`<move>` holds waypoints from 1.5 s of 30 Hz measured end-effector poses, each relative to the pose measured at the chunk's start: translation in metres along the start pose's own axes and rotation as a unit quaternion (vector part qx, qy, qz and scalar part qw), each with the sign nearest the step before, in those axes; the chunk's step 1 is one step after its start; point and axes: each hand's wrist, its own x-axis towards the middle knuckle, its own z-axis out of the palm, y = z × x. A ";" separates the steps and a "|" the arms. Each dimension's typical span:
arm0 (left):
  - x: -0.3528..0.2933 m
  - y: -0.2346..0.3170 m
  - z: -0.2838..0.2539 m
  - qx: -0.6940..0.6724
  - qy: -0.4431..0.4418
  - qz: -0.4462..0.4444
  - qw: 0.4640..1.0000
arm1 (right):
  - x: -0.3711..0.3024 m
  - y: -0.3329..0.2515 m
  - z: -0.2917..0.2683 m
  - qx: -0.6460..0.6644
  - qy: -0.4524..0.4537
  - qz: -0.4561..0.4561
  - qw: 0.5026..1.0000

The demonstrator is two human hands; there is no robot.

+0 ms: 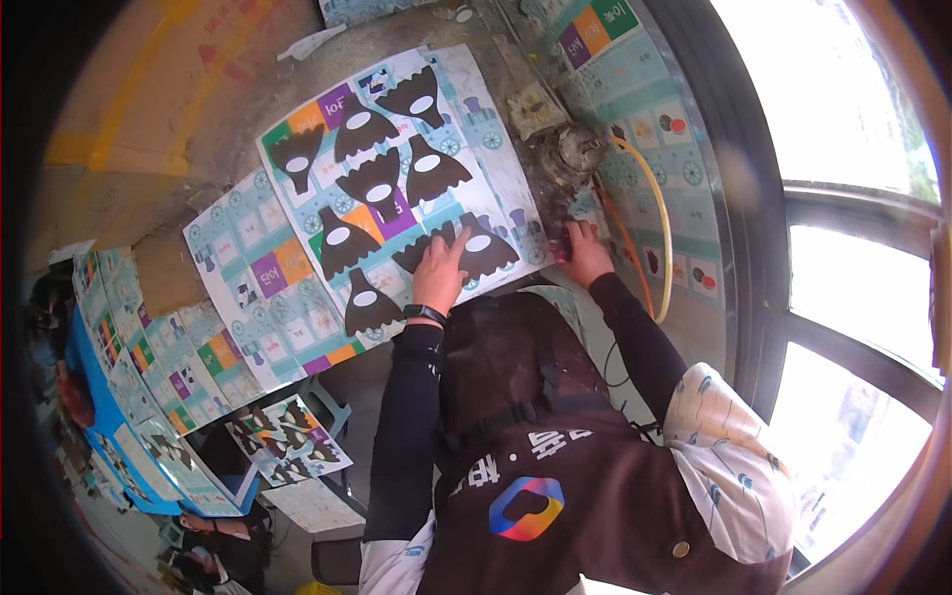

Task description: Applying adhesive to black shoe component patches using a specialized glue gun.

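Note:
Dark brown, flat cut pieces with wavy edges and a white oval on each, such as this fan-shaped piece (372, 185), lie spread over a printed sheet (476, 188) on the worktable. My left hand (439, 273) rests flat on two neighbouring pieces near the sheet's front edge, fingers apart; one is the dark piece (483, 248) on its right. Just past the sheet's right corner, my right hand (587, 254) has its fingers curled at a small dark reddish thing (562, 244). Its kind is too small and covered to tell.
A dirty metal fitting (572, 154) stands right of the sheet, with a yellow hose (654, 198) and an orange cable (623, 243). A cardboard box (129, 109) is at far left. Below left, more pieces lie on another sheet (288, 441), near another person's arm (213, 526).

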 end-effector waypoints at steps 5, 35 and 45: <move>0.015 -0.006 -0.001 -0.012 -0.053 -0.003 0.999 | -0.019 -0.037 -0.023 0.287 -0.037 0.022 0.957; 0.018 -0.006 -0.004 -0.015 -0.065 -0.015 0.998 | -0.005 -0.095 -0.017 0.279 -0.100 0.092 0.951; 0.020 -0.005 -0.005 -0.014 -0.088 -0.018 0.996 | -0.020 -0.095 -0.014 0.293 -0.121 0.096 0.944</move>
